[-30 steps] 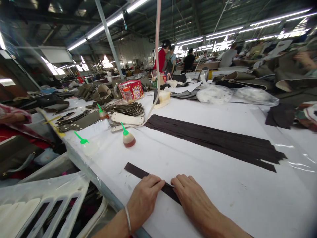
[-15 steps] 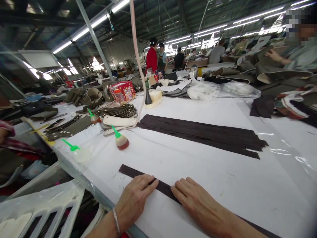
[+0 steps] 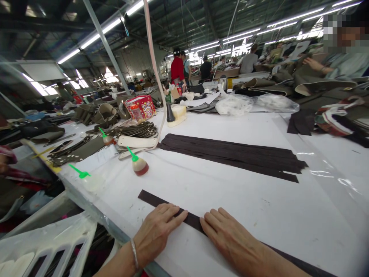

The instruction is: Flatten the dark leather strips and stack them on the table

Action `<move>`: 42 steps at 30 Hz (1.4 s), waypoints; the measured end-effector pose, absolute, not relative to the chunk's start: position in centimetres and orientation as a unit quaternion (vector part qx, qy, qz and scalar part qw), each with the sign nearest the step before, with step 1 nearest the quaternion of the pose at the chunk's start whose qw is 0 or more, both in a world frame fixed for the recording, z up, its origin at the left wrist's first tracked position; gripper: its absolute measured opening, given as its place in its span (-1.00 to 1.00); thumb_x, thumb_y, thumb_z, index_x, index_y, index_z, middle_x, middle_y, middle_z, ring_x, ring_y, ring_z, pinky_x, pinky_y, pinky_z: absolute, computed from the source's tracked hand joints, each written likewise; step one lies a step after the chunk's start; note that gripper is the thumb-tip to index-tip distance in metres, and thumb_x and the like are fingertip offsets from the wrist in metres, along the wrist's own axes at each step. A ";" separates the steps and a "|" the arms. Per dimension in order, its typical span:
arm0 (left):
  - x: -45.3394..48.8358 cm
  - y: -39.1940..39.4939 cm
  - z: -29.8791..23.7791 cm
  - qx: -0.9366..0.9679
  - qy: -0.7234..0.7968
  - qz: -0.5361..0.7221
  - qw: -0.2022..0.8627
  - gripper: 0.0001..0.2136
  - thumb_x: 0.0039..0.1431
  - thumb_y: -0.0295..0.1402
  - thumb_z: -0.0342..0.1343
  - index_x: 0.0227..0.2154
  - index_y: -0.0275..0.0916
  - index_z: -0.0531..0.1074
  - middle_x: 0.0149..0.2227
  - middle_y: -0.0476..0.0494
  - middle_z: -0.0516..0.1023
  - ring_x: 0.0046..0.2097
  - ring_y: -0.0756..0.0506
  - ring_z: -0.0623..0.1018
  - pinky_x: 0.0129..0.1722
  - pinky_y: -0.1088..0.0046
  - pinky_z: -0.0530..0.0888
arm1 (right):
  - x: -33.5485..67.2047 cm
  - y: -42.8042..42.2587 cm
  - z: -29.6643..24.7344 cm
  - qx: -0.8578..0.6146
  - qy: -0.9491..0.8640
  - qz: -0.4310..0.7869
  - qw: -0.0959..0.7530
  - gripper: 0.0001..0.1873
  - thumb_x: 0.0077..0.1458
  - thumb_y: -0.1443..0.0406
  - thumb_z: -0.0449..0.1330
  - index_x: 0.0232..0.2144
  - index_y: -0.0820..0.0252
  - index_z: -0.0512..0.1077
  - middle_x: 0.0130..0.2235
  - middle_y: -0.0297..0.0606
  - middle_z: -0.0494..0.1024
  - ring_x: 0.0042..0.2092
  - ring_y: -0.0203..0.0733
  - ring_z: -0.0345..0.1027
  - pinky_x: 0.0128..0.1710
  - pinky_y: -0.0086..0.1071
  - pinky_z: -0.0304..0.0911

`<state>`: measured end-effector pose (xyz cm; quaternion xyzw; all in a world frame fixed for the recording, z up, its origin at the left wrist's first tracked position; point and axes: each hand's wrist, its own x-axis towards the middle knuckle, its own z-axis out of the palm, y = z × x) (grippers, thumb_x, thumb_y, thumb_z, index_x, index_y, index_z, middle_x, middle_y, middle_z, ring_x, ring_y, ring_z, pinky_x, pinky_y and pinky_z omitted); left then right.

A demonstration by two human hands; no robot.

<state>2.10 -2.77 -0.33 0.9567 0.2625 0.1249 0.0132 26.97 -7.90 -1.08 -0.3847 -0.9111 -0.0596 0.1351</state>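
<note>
A long dark brown strip (image 3: 150, 199) lies flat near the front edge of the white table (image 3: 219, 192). My left hand (image 3: 157, 231) presses on it with fingers together, flat on the strip. My right hand (image 3: 227, 234) lies flat on the same strip just to the right, fingertips pointing left, a short stretch of strip showing between the two hands. The strip runs on under my right forearm toward the lower right. Neither hand grips anything.
A stack of similar dark strips (image 3: 230, 156) lies mid-table. Glue bottles with green nozzles (image 3: 138, 164) (image 3: 86, 179) stand at the left, beside cream and grey leather pieces (image 3: 135, 132). A hose (image 3: 154, 73) hangs from above. Other people work at the back and right.
The view has shifted slightly. My hands have moved a little apart along the strip, showing more of it between them; both stay flat on it.
</note>
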 end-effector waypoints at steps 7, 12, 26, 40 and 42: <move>2.5 -2.6 -0.1 0.960 0.267 0.078 0.009 -0.50 0.15 -0.62 -0.07 0.16 -0.16 0.25 -0.12 -0.19 0.42 -0.10 -0.19 0.39 -0.09 0.15 0.44 | 28.5 -8.6 -0.7 -0.387 -0.914 -0.038 0.119 -0.67 -0.01 0.58 0.10 -0.17 0.28 0.31 -0.30 -0.25 0.34 -0.31 -0.13 0.19 -0.20 -0.24 0.10; 3.1 -2.4 0.4 0.964 0.261 0.039 -0.011 -0.44 0.17 -0.64 -0.09 0.20 -0.04 0.19 -0.22 -0.15 0.40 -0.19 -0.15 0.40 -0.19 0.21 0.44 | 29.8 -9.5 -0.6 -0.392 -0.913 -0.020 0.116 -0.72 0.07 0.56 0.07 -0.16 0.25 0.31 -0.26 -0.23 0.35 -0.28 -0.13 0.20 -0.17 -0.22 0.11; 4.4 -1.9 0.9 0.982 0.174 0.056 0.041 -0.63 0.22 -0.61 -0.12 0.08 -0.34 0.27 -0.20 -0.17 0.47 -0.19 -0.11 0.42 -0.13 0.30 0.43 | 32.0 -11.4 -0.3 -0.408 -0.906 0.020 0.111 -0.60 0.03 0.61 -0.01 -0.08 0.30 0.30 -0.21 -0.17 0.36 -0.22 -0.08 0.23 -0.05 -0.14 0.15; 6.8 -3.1 1.3 0.961 0.233 0.119 0.088 -0.51 0.18 -0.67 -0.21 0.09 -0.16 0.31 -0.09 -0.20 0.40 -0.11 -0.13 0.40 -0.12 0.25 0.43 | 32.5 -11.6 -0.4 -0.450 -0.879 0.081 0.137 -0.68 0.02 0.65 -0.02 -0.26 0.23 0.31 -0.27 -0.25 0.34 -0.26 -0.13 0.22 -0.12 -0.21 0.15; 8.3 -4.1 1.3 0.953 0.237 0.130 0.138 -0.54 0.20 -0.65 -0.21 0.10 -0.21 0.29 -0.09 -0.21 0.42 -0.10 -0.13 0.41 -0.08 0.25 0.44 | 32.4 -11.7 -0.6 -0.458 -0.874 0.073 0.143 -0.67 0.03 0.64 0.00 -0.22 0.23 0.31 -0.26 -0.25 0.34 -0.26 -0.13 0.21 -0.13 -0.21 0.13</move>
